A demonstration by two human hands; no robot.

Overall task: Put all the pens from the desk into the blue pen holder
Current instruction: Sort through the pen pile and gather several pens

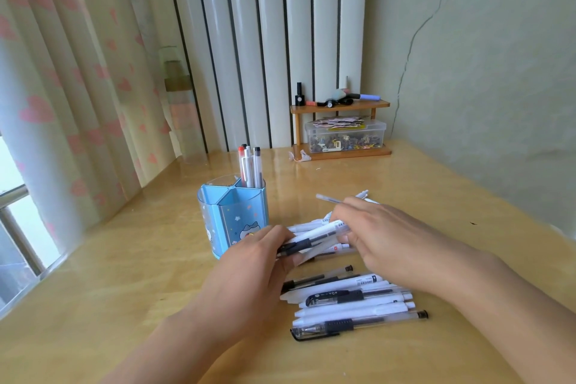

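Nearest the camera, a row of white and clear pens (358, 305) lies side by side on the glossy yellow-wood desk (124, 290). Above them, the left hand (249, 274) and right hand (383, 237) each close their grip on a bundle of pens (314, 238) held between them over the desk; print on the barrels is too small to read. Just left, the blue pen holder (232, 217), printed with a cartoon animal, stands upright with several pens (249, 167) in its rear compartment. Farther back, a small wooden shelf (339, 107) carries bottles above a clear plastic box (346, 135). Heart-patterned curtains (62, 87) hang left; a cracked wall (467, 72) rises right.
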